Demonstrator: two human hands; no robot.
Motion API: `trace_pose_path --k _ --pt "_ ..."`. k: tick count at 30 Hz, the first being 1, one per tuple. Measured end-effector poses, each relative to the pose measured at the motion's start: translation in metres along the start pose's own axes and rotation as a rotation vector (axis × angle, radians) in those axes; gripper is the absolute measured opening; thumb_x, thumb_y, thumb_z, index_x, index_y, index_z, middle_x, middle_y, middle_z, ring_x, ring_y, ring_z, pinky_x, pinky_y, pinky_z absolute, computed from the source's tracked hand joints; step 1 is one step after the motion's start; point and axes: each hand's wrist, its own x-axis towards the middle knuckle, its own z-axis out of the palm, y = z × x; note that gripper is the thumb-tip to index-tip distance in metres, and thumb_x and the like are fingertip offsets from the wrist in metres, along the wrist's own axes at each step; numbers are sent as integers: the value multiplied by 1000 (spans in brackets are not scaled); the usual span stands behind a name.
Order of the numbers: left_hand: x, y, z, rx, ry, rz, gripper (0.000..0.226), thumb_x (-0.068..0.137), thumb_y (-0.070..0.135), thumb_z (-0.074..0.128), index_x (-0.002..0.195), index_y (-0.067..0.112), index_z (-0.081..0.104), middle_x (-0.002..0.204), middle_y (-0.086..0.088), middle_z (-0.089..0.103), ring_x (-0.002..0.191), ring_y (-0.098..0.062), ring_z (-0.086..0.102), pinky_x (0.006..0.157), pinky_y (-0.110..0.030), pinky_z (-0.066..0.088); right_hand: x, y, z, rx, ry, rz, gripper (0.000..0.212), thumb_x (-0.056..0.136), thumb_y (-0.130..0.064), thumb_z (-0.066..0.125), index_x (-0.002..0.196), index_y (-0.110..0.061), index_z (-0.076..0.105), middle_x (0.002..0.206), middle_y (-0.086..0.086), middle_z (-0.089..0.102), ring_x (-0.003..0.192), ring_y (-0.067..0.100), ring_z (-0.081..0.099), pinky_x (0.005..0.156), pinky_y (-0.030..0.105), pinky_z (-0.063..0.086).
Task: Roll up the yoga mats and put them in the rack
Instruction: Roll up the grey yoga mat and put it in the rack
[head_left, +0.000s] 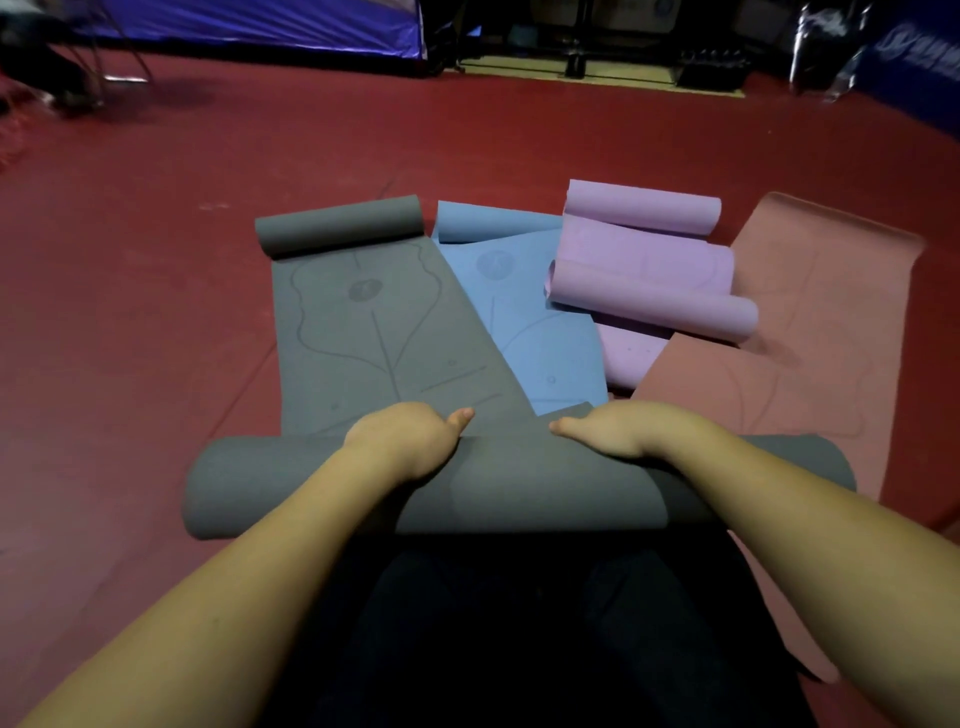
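Note:
A grey yoga mat (374, 332) lies on the red floor in front of me, its near end rolled into a thick roll (509, 488) and its far end curled up. My left hand (410, 441) and my right hand (618, 431) both rest on top of the roll, fingers curled over its far side and thumbs pointing inward. To the right lie a blue mat (524, 322), a purple mat (649, 275) curled at both ends, and a pink mat (810, 332) spread flat.
Red floor (156, 312) stretches to the left and behind the mats. At the far back stand a blue-purple tent-like cover (249, 21), dark equipment (711, 67) and a dark frame (62, 67) at far left. My dark-clothed legs (519, 649) are just behind the roll.

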Motion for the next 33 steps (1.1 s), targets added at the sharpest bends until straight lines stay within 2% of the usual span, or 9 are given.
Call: trace_pose_path --k 5,7,8,11,17,21,24,27,33 --pt "14 0 -3 -15 -126 3 75 102 60 19 143 4 48 153 -17 41 141 -32 39 114 -40 29 14 3 6 67 15 3 66 95 -68 32 141 -25 52 153 6 41 138 26 39 114 38 29" --pt "21 -1 -7 -9 -159 5 74 104 58 20 147 2 43 157 -17 35 144 -32 33 116 -39 25 23 5 8 15 196 -67 49 96 -63 34 101 -25 66 121 3 60 117 28 53 95 38 43" --pt "24 -1 -9 -9 -175 8 72 104 56 21 148 2 40 158 -17 32 146 -32 31 117 -38 23 24 5 8 -1 309 -91 45 98 -58 35 80 -24 58 98 -1 58 104 28 56 82 37 43" --pt "34 0 -15 -42 -232 23 67 106 52 25 150 4 38 160 -13 29 148 -28 27 118 -37 20 19 -1 13 -17 514 -138 52 101 -51 33 64 -17 44 69 -3 46 83 31 55 67 37 41" --pt "57 -2 -19 -221 -301 -18 60 102 53 41 144 11 49 155 -7 40 143 -25 37 118 -42 25 -3 -12 30 -129 600 -108 54 97 -63 27 77 -19 51 96 9 65 98 32 60 73 38 39" --pt "66 1 -20 -253 -317 -41 61 100 55 44 143 11 50 153 -8 42 140 -26 40 117 -42 27 -6 -17 52 -208 643 -69 85 83 -77 7 104 -15 61 110 8 65 107 31 56 87 38 39" --pt "70 5 -17 -86 -129 -2 62 102 56 33 135 9 58 144 -15 52 133 -32 47 107 -41 35 4 -15 55 -187 681 -35 90 77 -77 1 99 -16 63 103 6 67 101 30 58 87 39 39" --pt "62 3 -14 -64 237 62 56 104 50 30 95 12 70 99 -13 68 96 -34 62 75 -37 44 8 -14 50 -198 673 -19 85 79 -75 4 95 -17 64 100 4 67 98 30 58 86 38 40" --pt "15 -16 22 2 626 303 55 93 64 34 79 16 57 87 -12 67 87 -35 62 73 -42 47 19 -10 37 -132 621 -23 62 92 -71 26 80 -19 55 97 7 68 94 31 61 72 35 37"
